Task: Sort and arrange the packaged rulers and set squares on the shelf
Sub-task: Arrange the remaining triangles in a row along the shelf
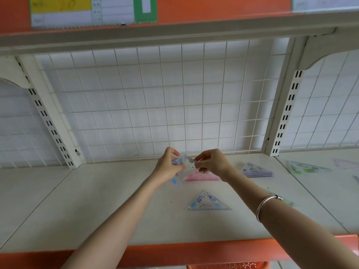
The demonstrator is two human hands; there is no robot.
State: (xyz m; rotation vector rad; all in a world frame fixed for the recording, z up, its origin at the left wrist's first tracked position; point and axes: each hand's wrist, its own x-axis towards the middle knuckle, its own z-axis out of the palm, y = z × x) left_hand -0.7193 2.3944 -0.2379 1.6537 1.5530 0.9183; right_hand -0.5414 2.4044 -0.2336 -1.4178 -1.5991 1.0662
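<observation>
We take this for a shop: white display shelf (97, 200) with orange front edge (174, 253), slotted uprights (287, 113), wire grid back (155, 103), packaged set squares (208, 202) laid out

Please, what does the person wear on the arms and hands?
The left arm and right arm are bare, no sleeves in view. The left hand and right hand have no gloves. A thin silver bangle circles the right wrist.

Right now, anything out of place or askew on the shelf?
Mildly: one blue set square lies alone near the front of the shelf, apart from the pink stack and purple stack further back. Nothing looks damaged or spilled.
</observation>
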